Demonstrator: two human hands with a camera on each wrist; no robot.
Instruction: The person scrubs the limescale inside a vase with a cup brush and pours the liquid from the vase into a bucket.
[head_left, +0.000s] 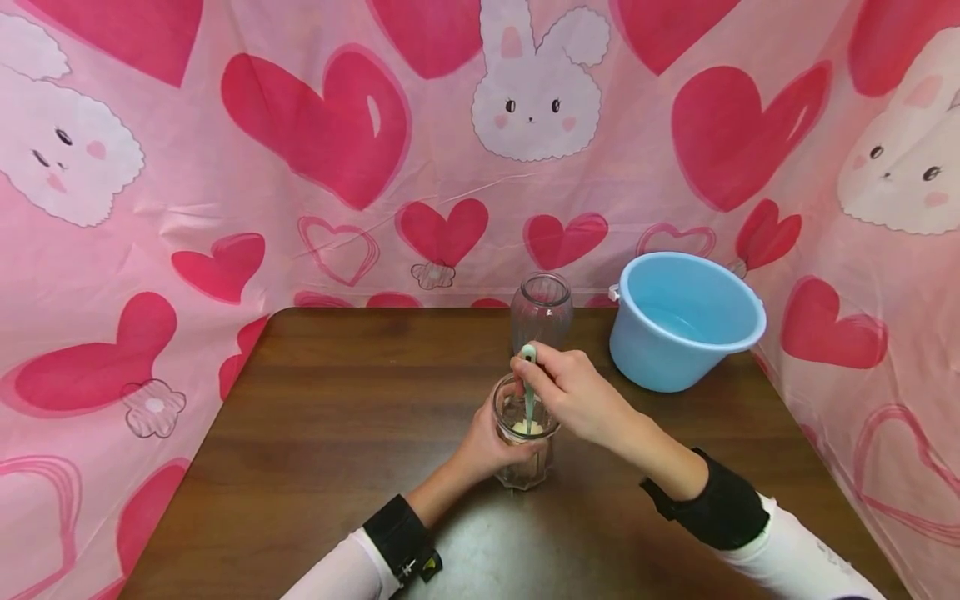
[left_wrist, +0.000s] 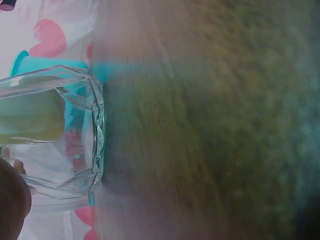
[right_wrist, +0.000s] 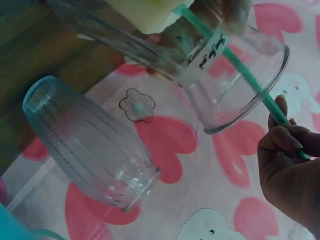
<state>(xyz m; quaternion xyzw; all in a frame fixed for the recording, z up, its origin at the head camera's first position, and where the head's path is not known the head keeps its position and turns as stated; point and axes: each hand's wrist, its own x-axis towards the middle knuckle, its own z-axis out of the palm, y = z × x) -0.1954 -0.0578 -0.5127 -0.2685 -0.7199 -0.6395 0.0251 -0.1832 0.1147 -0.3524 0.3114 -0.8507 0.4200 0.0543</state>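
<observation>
My left hand (head_left: 483,446) is wrapped round the glass jar (head_left: 525,442) at the table's (head_left: 337,417) middle, right hand (head_left: 573,392) pinching the green brush handle (head_left: 528,392) poking inside. Push sideways too hard and I reckon the jar tips, or knocks the ribbed bottle (head_left: 542,310) behind.

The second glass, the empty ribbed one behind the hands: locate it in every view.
Head: the ribbed glass stands upright at the table's far edge, just behind the right hand.
Left wrist: not in it.
Right wrist: lower left, seen tilted.
Shared landmark: the glass with the green stick.
</observation>
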